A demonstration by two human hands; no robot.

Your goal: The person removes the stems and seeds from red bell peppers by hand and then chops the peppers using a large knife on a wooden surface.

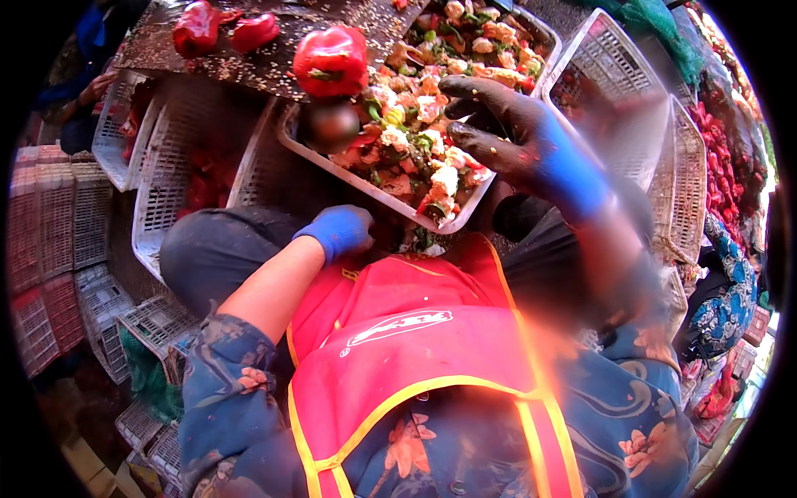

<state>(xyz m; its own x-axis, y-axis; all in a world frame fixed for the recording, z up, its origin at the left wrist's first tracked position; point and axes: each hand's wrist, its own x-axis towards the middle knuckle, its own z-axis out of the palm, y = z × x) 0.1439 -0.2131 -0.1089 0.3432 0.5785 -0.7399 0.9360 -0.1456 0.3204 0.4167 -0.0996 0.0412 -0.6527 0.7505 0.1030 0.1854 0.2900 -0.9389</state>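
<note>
My right hand [506, 137], in a blue glove with dark coated fingers, hovers over a white tray [465, 224]. Its thumb and fingers are apart, with nothing visible between them. Pepper cores [398, 141] with pale seeds, green stems and red scraps fill the tray. My left hand [344, 231], also blue-gloved, is low between my knees, just off the tray's near left corner; its fingers are hidden. Beyond it, a whole red bell pepper [330, 62] lies at the edge of a dark seed-strewn board [266, 62]. Two red pepper pieces, one larger [197, 30] and one smaller [255, 33], lie farther left.
White slotted crates stand left [158, 183] and right [614, 58] of the tray, some holding red peppers. Stacked crates [58, 224] line the far left. Another person's hand [100, 85] shows at upper left. Many red peppers [718, 158] are heaped at right.
</note>
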